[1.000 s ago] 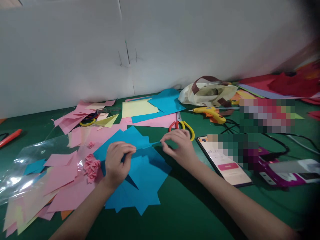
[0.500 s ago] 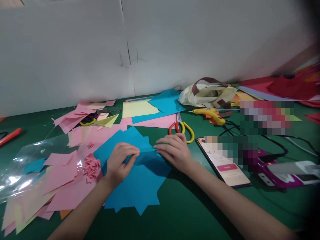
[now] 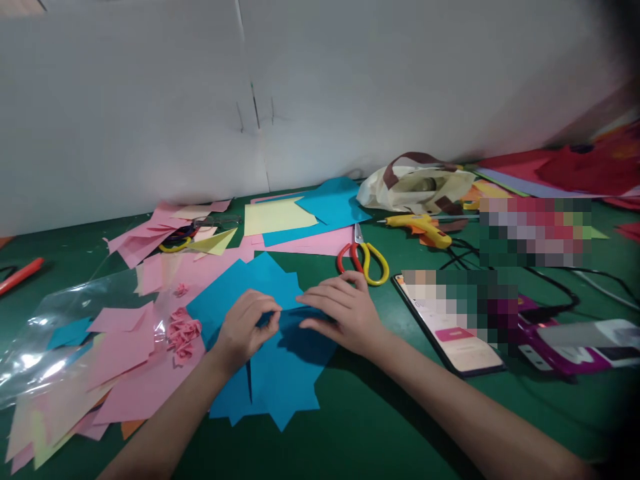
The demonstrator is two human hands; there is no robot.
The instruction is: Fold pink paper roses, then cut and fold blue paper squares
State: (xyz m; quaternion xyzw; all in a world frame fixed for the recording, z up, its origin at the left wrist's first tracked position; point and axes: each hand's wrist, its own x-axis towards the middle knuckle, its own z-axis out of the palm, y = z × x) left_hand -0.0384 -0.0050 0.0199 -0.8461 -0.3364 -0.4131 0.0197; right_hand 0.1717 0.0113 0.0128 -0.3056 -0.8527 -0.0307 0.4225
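Observation:
A fan of several blue paper squares [image 3: 280, 360] lies on the green table in front of me. My left hand [image 3: 245, 330] pinches a raised fold of the top blue sheet at its left end. My right hand [image 3: 340, 313] lies over the same fold, fingers stretched leftward and pressing the paper, its fingertips nearly meeting my left hand. Small pink folded paper pieces [image 3: 183, 331] sit just left of my left hand.
Pink sheets [image 3: 125, 373] and a clear plastic bag [image 3: 55, 327] lie at left. Red-and-yellow scissors [image 3: 364, 257], a yellow glue gun [image 3: 417, 227], a cloth bag [image 3: 415, 187], a phone [image 3: 450, 330] and cables are to the right. A white wall stands behind.
My right hand has slid left along the blue fold and flattened onto it. Both hands have come closer together and lower onto the paper.

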